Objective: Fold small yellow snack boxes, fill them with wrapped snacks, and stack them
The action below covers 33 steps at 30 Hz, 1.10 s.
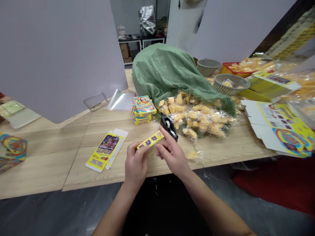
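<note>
Two hands are busy above the counter [46, 160]: my left hand [136, 164] and my right hand [173, 155] hold a narrow yellow printed carton [150, 140] between them, just off the wood. My left fingers [140, 149] are closed around its near end, while my right fingers [159, 148] pinch its far end, right beside a black tape dispenser [169, 127]. Just past the carton stands a stack of colourful yellow boxes [144, 109], and to my left lies a flat, unfolded box blank [106, 150]. Farther off, a green mesh sack [164, 70] spills clear bags of yellow pieces [194, 114] across the counter, with two grey plastic baskets [231, 84] behind them.
</note>
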Available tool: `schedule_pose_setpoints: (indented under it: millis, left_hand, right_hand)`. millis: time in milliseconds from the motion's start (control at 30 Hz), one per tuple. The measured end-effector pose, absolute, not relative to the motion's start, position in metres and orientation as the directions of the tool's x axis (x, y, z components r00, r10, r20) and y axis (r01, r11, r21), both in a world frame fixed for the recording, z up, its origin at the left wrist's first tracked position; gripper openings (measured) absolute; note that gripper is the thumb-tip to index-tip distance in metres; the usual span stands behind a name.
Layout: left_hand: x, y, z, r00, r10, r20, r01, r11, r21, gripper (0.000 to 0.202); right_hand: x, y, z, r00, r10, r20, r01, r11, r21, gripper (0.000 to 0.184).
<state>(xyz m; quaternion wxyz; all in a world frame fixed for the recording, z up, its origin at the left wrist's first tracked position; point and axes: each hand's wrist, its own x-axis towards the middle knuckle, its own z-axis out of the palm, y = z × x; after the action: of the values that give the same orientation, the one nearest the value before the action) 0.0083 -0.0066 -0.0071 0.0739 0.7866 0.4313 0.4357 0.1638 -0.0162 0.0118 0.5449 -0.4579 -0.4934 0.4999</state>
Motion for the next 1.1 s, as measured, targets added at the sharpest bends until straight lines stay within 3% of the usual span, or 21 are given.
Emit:
schedule_pose_setpoints:
  millis: [133,333,400,467,567,667,733,800,867,933,1033,1100]
  left_hand:
    - [0.007,-0.009,-0.008,0.258,0.731,0.632,0.643,-0.617,0.452,0.035]
    - [0.006,-0.008,-0.008,0.328,0.811,0.484,0.701,-0.552,0.450,0.043]
    - [0.006,-0.007,-0.006,0.298,0.820,0.489,0.661,-0.547,0.514,0.043]
    - [0.004,-0.007,-0.005,0.234,0.836,0.496,0.606,-0.525,0.598,0.038]
    - [-0.004,-0.005,-0.011,0.045,0.893,0.448,0.488,-0.411,0.770,0.031]
    - [-0.018,-0.002,-0.030,-0.143,0.954,0.264,0.218,-0.230,0.948,0.034]
    - [-0.028,0.001,-0.046,-0.162,0.972,0.169,0.163,-0.143,0.976,0.036]
    - [-0.038,0.004,-0.059,-0.173,0.966,0.190,0.293,-0.134,0.947,0.033]
    - [-0.045,0.005,-0.067,-0.166,0.953,0.253,0.419,-0.164,0.893,0.031]
    - [-0.050,0.004,-0.071,-0.038,0.967,0.253,0.471,-0.206,0.858,0.034]
    - [-0.048,-0.001,-0.069,0.285,0.931,0.229,0.594,-0.359,0.720,0.033]
    - [-0.032,-0.005,-0.064,0.371,0.877,0.304,0.646,-0.479,0.595,0.029]
  right_hand:
    - [0.161,-0.013,0.008,-0.009,0.997,0.070,-0.038,0.070,-0.997,0.062]
    - [0.157,-0.012,-0.006,0.031,0.999,0.008,-0.095,0.011,-0.995,0.066]
    - [0.155,-0.012,-0.011,0.090,0.996,-0.029,-0.061,-0.024,-0.998,0.071]
    - [0.155,-0.012,-0.016,0.182,0.983,-0.035,0.084,-0.051,-0.995,0.075]
    - [0.166,-0.013,-0.024,0.310,0.943,0.120,0.405,-0.017,-0.914,0.078]
    - [0.181,-0.014,-0.033,0.180,0.947,0.266,0.555,0.126,-0.822,0.064]
    - [0.185,-0.018,-0.042,0.036,0.959,0.283,0.564,0.214,-0.798,0.042]
    - [0.181,-0.025,-0.054,-0.038,0.946,0.322,0.651,0.268,-0.710,0.029]
    - [0.173,-0.036,-0.066,-0.096,0.927,0.363,0.762,0.303,-0.572,0.028]
    - [0.167,-0.047,-0.077,-0.240,0.903,0.355,0.765,0.402,-0.503,0.026]
    - [0.187,-0.055,-0.082,-0.305,0.881,0.361,0.679,0.467,-0.566,0.021]
    - [0.222,-0.050,-0.081,-0.086,0.927,0.366,0.705,0.316,-0.635,0.018]
